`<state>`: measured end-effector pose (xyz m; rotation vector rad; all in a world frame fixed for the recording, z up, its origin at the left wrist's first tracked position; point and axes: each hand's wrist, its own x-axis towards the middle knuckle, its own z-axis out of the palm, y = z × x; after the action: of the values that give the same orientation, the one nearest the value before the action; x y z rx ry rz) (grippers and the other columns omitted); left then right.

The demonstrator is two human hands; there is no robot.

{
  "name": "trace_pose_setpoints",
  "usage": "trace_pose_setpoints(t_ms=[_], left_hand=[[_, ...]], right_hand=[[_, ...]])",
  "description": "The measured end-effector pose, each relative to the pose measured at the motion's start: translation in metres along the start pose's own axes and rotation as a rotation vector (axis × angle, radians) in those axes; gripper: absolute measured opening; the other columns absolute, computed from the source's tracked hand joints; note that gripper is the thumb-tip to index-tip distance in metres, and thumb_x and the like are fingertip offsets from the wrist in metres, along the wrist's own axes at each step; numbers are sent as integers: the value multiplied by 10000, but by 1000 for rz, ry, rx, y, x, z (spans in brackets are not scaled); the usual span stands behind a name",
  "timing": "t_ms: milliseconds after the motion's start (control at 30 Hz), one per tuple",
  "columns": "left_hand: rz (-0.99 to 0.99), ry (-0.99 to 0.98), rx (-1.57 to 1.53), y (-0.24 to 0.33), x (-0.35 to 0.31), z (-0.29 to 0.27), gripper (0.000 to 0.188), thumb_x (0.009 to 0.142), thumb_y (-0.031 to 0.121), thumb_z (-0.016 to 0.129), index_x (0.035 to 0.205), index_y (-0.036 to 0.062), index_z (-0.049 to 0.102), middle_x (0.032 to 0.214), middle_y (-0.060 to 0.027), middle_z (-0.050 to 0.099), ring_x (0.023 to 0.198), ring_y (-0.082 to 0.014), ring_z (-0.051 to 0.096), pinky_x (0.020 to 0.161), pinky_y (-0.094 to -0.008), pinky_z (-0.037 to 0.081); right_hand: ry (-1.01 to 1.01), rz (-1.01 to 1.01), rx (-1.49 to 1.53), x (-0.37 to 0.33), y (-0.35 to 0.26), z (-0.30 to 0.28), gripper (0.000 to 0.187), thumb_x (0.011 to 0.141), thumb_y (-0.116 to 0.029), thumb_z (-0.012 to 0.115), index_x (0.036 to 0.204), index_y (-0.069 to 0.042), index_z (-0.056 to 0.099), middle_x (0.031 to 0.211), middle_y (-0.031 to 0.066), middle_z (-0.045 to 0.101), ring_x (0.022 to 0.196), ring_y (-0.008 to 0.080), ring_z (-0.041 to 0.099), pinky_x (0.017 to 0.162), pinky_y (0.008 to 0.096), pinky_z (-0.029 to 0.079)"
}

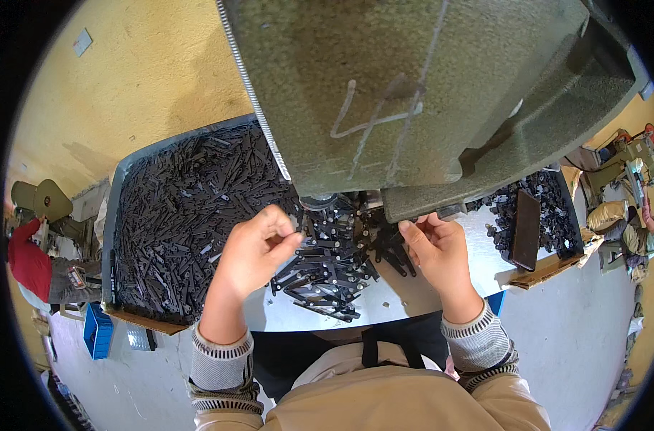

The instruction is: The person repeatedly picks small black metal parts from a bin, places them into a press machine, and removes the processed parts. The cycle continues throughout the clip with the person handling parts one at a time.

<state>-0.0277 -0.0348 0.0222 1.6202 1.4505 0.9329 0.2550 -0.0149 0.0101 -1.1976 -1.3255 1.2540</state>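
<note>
My left hand (253, 253) is closed, thumb and forefinger drawn together at the left of a heap of thin dark metal strips (327, 276). What it pinches, if anything, is too small to make out. My right hand (442, 255) is also closed, its fingertips just under the lower edge of a large green-grey cast machine (355, 86). Those fingertips are partly hidden, and I cannot tell what they hold. Between my hands the strips, several with shiny round ends, lie loose on a pale metal tabletop (406, 300).
A wide tray (110, 237) full of dark strips stands left. At right are small black parts (499, 215) and a dark flat rectangular object (526, 230). A blue crate (98, 332) sits on the floor. People (29, 260) are at machines on both sides.
</note>
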Motion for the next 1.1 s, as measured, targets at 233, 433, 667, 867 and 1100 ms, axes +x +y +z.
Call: trace_pose_setpoints(t_ms=[233,433,667,867,1100], left_hand=[[-66,-6,-460,4,25,39,119,842,41,740,887,-23,651,816,-24,650,730,-82,584,685,-225,481],[-169,19,-455,-1,33,47,206,829,71,765,939,-67,657,864,-89,689,754,-114,629,697,-248,523],[-210,24,-290,-1,31,45,177,863,105,734,948,-31,659,829,-81,684,693,-91,606,613,-217,484],[-264,-32,-531,-10,30,38,113,901,73,674,958,-20,643,786,-85,674,633,-110,611,573,-212,491],[-296,-34,-512,-12,33,38,159,894,58,678,980,-67,632,794,-119,676,637,-136,632,574,-237,527]], right_hand=[[-110,190,317,5,-4,16,161,938,-112,631,957,47,646,831,97,690,686,131,649,616,239,541],[-180,219,245,11,6,24,185,951,-120,611,960,61,645,830,97,692,696,126,650,623,238,541],[-163,188,-16,23,5,39,130,944,-87,598,996,28,627,755,72,659,606,101,603,549,231,498],[-173,109,-175,8,-3,5,173,924,-120,624,999,35,641,744,61,671,611,103,619,571,239,507],[-7,-127,-497,-37,-3,-67,148,810,29,692,957,16,679,875,90,640,738,145,635,655,246,510]])
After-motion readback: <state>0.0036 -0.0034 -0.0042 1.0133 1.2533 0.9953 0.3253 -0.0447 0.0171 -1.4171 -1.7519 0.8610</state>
